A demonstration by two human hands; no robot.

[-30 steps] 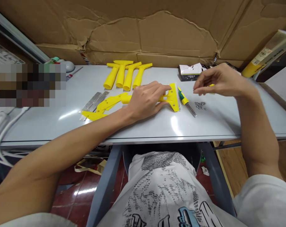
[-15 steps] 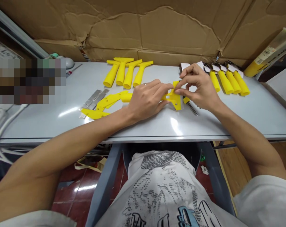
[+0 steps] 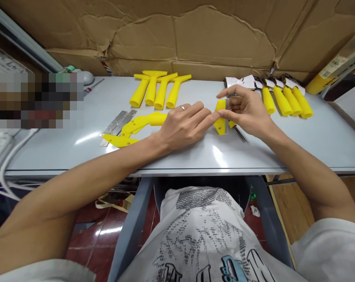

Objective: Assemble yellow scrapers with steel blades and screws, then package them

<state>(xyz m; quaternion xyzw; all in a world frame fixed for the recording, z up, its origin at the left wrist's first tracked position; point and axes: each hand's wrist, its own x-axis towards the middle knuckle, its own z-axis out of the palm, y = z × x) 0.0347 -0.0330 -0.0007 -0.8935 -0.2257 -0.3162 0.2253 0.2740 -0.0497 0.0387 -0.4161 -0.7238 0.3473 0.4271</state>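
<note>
My left hand [image 3: 187,124] is wrapped round the handle of a yellow scraper and hides most of it. The scraper's wide head [image 3: 221,128] shows beyond my fingers, with a screw hole and a clear strip along its right edge. My right hand [image 3: 244,105] is at that head: its thumb tip touches the head's middle beside my left index finger. The right index finger is stretched out above, apart from the thumb, and the other fingers are curled. Whether a small part lies under the fingertips is hidden. A screwdriver [image 3: 240,134] lies below my right hand, partly covered.
Several yellow handles [image 3: 160,92] stand at the back. Yellow plates [image 3: 118,140] and metal blades [image 3: 115,124] lie left of my left hand. Scrapers with yellow handles [image 3: 283,101] and covered heads lie at the right. A cardboard wall [image 3: 195,39] closes off the back.
My right index finger has lifted off the scraper head and stretched out, while the thumb stays on it. My left index finger has moved forward onto the head's middle.
</note>
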